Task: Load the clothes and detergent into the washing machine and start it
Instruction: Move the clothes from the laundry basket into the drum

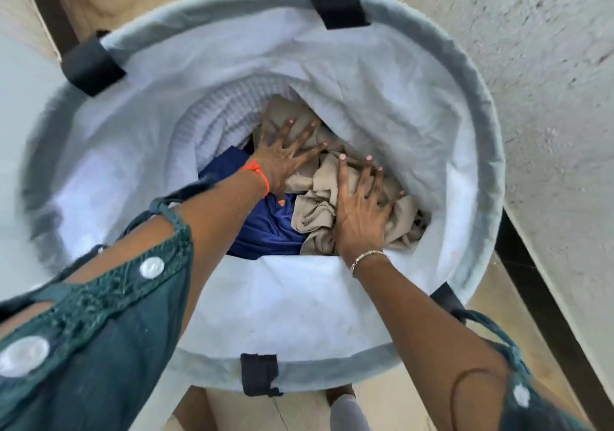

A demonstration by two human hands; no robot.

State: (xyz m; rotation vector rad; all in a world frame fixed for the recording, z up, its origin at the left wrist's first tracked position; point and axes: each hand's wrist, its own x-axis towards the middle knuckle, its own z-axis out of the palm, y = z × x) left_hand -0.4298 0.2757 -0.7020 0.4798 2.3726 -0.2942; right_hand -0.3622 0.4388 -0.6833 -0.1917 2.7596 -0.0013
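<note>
I look straight down into a round pale-grey laundry basket [478,104] with a white lining and black strap loops. At its bottom lie a crumpled beige garment [314,213], a dark blue garment [265,227] and a white ribbed cloth [219,121]. My left hand [285,154] lies with fingers spread flat on the beige cloth at the far side. My right hand [360,211] presses on the same beige cloth nearer to me, fingers spread and slightly sunk into the folds. Neither the washing machine nor the detergent shows clearly.
The basket stands on a light tiled floor [548,65] crossed by dark strips [531,284]. A pale blurred surface [20,104] fills the left edge. My dark green sleeves [99,331] frame the lower corners.
</note>
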